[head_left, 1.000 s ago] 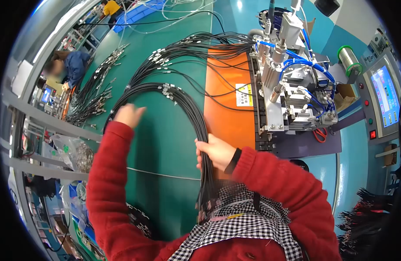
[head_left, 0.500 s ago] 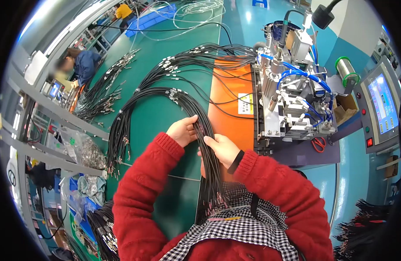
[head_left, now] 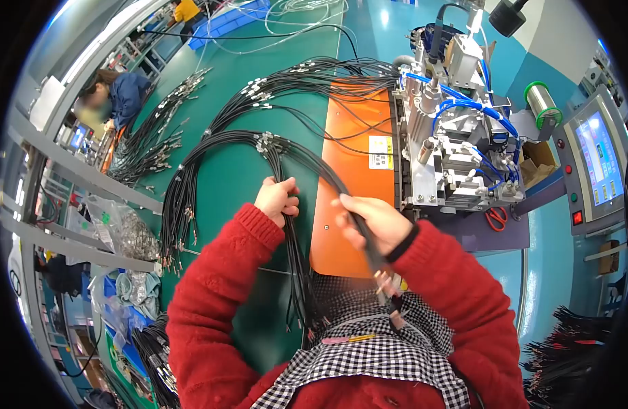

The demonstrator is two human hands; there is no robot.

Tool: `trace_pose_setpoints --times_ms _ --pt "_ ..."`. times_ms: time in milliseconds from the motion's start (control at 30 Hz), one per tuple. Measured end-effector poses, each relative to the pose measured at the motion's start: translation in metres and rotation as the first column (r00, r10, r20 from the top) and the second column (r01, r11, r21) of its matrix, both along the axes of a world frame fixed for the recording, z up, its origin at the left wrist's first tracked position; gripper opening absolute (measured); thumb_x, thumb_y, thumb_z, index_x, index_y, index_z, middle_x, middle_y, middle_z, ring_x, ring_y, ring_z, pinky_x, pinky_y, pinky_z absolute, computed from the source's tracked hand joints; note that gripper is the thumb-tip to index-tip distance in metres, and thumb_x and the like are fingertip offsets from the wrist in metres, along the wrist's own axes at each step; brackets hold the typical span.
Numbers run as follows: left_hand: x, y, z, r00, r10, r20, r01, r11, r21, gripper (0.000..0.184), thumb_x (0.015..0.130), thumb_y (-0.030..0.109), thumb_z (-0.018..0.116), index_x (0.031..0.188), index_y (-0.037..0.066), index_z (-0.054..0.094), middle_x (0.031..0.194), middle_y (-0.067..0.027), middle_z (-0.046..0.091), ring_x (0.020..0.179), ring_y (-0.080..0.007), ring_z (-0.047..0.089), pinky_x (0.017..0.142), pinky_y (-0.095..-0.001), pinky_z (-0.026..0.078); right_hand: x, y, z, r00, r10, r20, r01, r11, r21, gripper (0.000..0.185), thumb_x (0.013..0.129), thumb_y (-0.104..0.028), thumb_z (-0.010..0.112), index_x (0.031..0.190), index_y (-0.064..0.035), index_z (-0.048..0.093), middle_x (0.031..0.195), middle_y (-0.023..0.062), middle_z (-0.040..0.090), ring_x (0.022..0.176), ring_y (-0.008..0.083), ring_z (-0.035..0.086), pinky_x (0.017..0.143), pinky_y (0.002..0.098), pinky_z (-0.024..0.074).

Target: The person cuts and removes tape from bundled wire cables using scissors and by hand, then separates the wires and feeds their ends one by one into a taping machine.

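A thick bundle of black cables (head_left: 222,136) with white labels arches over the green table and splits into two strands near me. My left hand (head_left: 278,200) is closed around the left strand, whose loose ends hang toward my apron. Around the right strand my right hand (head_left: 375,221) is closed, above the orange board; its copper-coloured ends are blurred near my waist. Behind lies a second bundle of black cables (head_left: 280,85), running right to the machine (head_left: 457,136) with blue air tubes.
An orange board (head_left: 345,232) lies before the machine. At right are a control screen (head_left: 598,163), a solder wire spool (head_left: 540,102) and red-handled scissors (head_left: 496,218). More cables (head_left: 150,146) lie at left, where a person in blue sits. A blue bin (head_left: 229,22) stands at the back.
The single bundle between my hands has been parted in two. My right hand has moved right with one strand, my left hand slightly left with the other.
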State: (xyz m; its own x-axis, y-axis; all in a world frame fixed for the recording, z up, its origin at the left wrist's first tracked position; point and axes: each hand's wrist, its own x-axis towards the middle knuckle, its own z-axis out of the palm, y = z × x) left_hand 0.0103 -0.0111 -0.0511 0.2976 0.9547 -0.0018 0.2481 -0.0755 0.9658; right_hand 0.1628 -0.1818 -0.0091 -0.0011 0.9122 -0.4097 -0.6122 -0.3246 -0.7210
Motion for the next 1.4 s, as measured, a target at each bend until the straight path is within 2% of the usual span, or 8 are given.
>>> trace_pose_setpoints --times_ms 200,300,367,633,733,1067,1233,1400 --pt "0.005 0.005 -0.025 0.951 0.133 -0.28 0.105 0.712 0.694 0.052 0.078 0.001 0.057 0.129 0.002 0.045 0.107 -0.0179 0.052 0.097 -0.0318 0.053 0.081 -0.0357 0.048 0.005 -0.063 0.004 0.93 0.066 0.362 -0.065 0.998 -0.017 0.017 0.101 -0.017 0.042 0.107 -0.002 0.047 0.075 0.0031 0.048 0.045 0.0105 0.047 0.041 0.0235 0.0357" --pt "0.003 0.018 -0.012 0.883 0.1 -0.458 0.32 0.585 0.745 0.051 0.075 0.002 0.057 0.125 0.002 0.05 0.111 -0.0181 0.051 0.103 -0.0338 0.051 0.086 -0.0363 0.046 -0.004 -0.07 0.003 0.927 0.052 0.372 -0.06 0.998 0.01 0.016 0.101 -0.017 0.042 0.108 -0.0021 0.046 0.076 0.0029 0.048 0.044 0.0103 0.046 0.04 0.0241 0.0354" --pt "0.004 0.027 -0.002 0.78 0.097 -0.618 0.526 0.432 0.732 0.05 0.072 0.004 0.057 0.122 0.002 0.055 0.116 -0.0183 0.05 0.11 -0.0358 0.048 0.091 -0.0368 0.044 -0.008 -0.072 0.005 0.923 0.035 0.383 -0.052 0.998 0.035 0.016 0.101 -0.016 0.042 0.11 -0.0021 0.045 0.077 0.0027 0.048 0.043 0.01 0.044 0.04 0.0246 0.0352" --pt "0.008 0.004 0.01 0.699 0.116 -0.706 0.598 0.447 0.665 0.03 0.075 0.01 0.056 0.103 0.003 0.065 0.113 -0.0141 0.054 0.102 -0.0321 0.051 0.092 -0.04 0.042 -0.018 -0.072 -0.004 0.903 0.063 0.425 -0.12 0.987 0.107 0.023 0.101 -0.012 0.044 0.12 -0.0001 0.047 0.084 0.0045 0.055 0.062 0.0106 0.054 0.054 0.0214 0.0421" --pt "0.011 -0.031 0.032 0.678 -0.276 -0.681 0.734 0.303 0.607 0.028 0.077 0.009 0.056 0.103 0.004 0.064 0.101 -0.0125 0.058 0.096 -0.0305 0.052 0.091 -0.0388 0.042 -0.02 -0.069 -0.018 0.922 -0.072 0.381 -0.046 0.955 0.292 0.027 0.101 -0.011 0.043 0.126 0.0005 0.048 0.086 0.0053 0.058 0.07 0.0109 0.056 0.06 0.0198 0.0428" --pt "0.006 -0.075 0.057 0.413 -0.37 -0.832 0.895 0.334 0.296 0.044 0.084 0.01 0.06 0.127 0.005 0.055 0.094 -0.0101 0.062 0.082 -0.0256 0.056 0.073 -0.0287 0.049 -0.009 -0.069 -0.003 0.921 -0.285 -0.267 0.279 0.958 -0.061 0.036 0.098 -0.008 0.05 0.132 0.0011 0.047 0.094 0.0066 0.059 0.077 0.0096 0.055 0.066 0.02 0.045" --pt "0.004 -0.075 0.043 0.528 -0.34 -0.778 0.847 0.142 0.513 0.046 0.084 0.009 0.061 0.129 0.006 0.055 0.092 -0.0092 0.064 0.078 -0.0253 0.057 0.071 -0.0287 0.049 0.019 -0.105 -0.001 0.996 0.027 0.088 -0.022 0.998 -0.051 0.033 0.096 -0.004 0.05 0.129 0.0015 0.051 0.092 0.0065 0.061 0.073 0.0103 0.056 0.065 0.0213 0.0458" --pt "0.007 -0.069 0.052 0.551 -0.443 -0.707 0.827 0.4 0.394 0.038 0.083 0.008 0.062 0.12 0.005 0.061 0.108 -0.0111 0.062 0.087 -0.026 0.06 0.075 -0.0319 0.05 0.017 -0.113 -0.003 0.721 -0.27 0.638 0.18 0.962 0.203 0.032 0.094 -0.003 0.052 0.125 0.0015 0.054 0.089 0.0062 0.061 0.069 0.0114 0.056 0.063 0.0219 0.0461"
